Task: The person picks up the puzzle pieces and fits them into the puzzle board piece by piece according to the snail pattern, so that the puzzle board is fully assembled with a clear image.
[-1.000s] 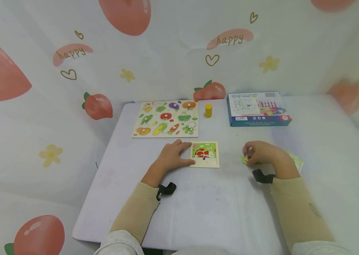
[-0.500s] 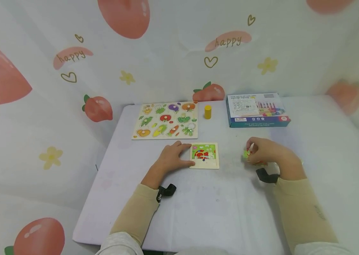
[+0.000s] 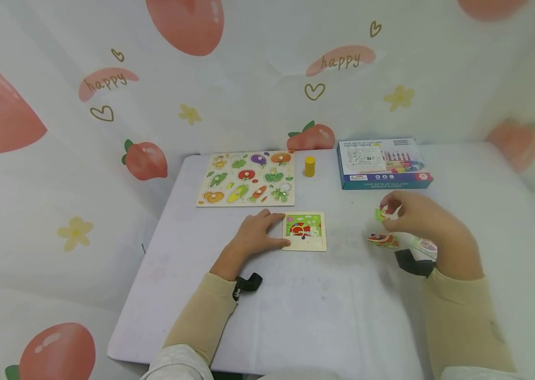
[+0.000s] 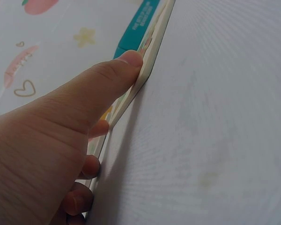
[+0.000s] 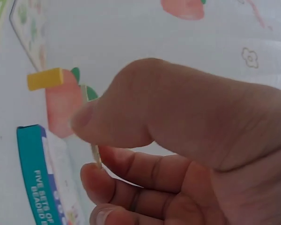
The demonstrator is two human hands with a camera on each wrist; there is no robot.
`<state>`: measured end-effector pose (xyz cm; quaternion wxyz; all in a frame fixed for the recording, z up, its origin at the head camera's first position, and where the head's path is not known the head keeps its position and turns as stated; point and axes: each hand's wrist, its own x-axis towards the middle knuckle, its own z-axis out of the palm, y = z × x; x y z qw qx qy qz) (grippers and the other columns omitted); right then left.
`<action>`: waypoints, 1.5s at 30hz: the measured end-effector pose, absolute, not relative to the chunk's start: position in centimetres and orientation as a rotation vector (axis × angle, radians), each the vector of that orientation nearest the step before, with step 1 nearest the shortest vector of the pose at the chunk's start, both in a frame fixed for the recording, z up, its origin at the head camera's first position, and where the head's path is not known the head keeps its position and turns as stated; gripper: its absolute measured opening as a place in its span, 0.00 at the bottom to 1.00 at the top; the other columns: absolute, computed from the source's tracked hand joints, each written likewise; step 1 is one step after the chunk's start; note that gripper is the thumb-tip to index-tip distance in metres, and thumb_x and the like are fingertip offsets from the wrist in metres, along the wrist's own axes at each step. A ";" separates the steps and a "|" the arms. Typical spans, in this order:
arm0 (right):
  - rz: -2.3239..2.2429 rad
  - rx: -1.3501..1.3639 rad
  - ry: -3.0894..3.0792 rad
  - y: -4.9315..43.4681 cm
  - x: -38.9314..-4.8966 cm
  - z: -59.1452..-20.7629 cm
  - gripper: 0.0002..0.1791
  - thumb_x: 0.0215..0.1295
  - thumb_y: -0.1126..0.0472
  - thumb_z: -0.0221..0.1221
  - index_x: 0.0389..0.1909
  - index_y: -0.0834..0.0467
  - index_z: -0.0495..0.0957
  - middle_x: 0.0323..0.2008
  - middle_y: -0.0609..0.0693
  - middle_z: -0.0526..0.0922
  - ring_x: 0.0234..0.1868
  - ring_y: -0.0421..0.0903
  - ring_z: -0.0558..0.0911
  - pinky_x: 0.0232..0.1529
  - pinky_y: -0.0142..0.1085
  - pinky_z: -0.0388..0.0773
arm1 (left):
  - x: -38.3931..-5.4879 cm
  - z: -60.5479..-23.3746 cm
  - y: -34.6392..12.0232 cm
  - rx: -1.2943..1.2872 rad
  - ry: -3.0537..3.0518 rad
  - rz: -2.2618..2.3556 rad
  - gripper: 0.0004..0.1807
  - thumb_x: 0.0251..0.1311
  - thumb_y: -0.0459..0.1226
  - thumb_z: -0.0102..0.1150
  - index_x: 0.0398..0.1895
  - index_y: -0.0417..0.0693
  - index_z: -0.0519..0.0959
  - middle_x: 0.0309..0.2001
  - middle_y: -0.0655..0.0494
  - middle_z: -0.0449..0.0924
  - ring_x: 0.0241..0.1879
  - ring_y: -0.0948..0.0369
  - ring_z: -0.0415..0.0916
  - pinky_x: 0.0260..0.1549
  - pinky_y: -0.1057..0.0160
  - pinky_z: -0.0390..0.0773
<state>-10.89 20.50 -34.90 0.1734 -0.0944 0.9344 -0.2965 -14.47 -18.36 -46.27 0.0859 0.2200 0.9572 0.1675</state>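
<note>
My left hand holds a small square wooden jigsaw tray at its left side, thumb by the lower corner and forefinger by the upper one. A red and green picture fills the tray's upper part; its lower strip shows bare wood. In the left wrist view the thumb presses the tray's edge. To the right, my right hand pinches a jigsaw piece between thumb and fingers, raised above the table. The right wrist view shows this piece nearly edge-on. Below that hand lie red and green jigsaw pieces.
Behind the tray lies a vegetable peg puzzle board. A yellow cylinder stands beside it. At the back right is a flat teal and white box. A pale printed item lies partly hidden behind the right wrist.
My right hand has lifted a jigsaw piece from the right-hand pieces and moved up and rightward, uncovering red pieces beneath. My left hand stays at the tray.
</note>
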 end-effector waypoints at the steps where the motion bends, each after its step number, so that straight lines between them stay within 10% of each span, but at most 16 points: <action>1: -0.840 -0.272 2.667 20.5 -10.7 -34.6 0.25 0.60 0.57 0.67 0.56 0.64 0.75 0.46 0.58 0.78 0.46 0.55 0.75 0.45 0.47 0.74 | -14.5 -46.3 -18.4 0.657 2.853 0.501 0.46 0.52 0.68 0.69 0.73 0.61 0.73 0.46 0.60 0.73 0.37 0.58 0.66 0.37 0.60 0.67; 26: -1.259 -0.678 3.226 18.2 -7.2 -31.4 0.19 0.56 0.68 0.73 0.50 0.60 0.86 0.28 0.48 0.70 0.33 0.39 0.66 0.34 0.31 0.60 | -14.6 -46.2 -18.4 0.660 2.848 0.501 0.46 0.53 0.68 0.69 0.73 0.61 0.73 0.48 0.59 0.73 0.37 0.57 0.66 0.38 0.60 0.68; 45: -1.487 -0.919 3.164 12.3 -6.9 -31.7 0.21 0.56 0.67 0.75 0.52 0.59 0.86 0.41 0.45 0.77 0.31 0.40 0.67 0.29 0.30 0.60 | -14.6 -46.5 -18.5 0.687 2.860 0.468 0.45 0.54 0.67 0.68 0.73 0.61 0.73 0.45 0.60 0.72 0.34 0.57 0.65 0.36 0.60 0.67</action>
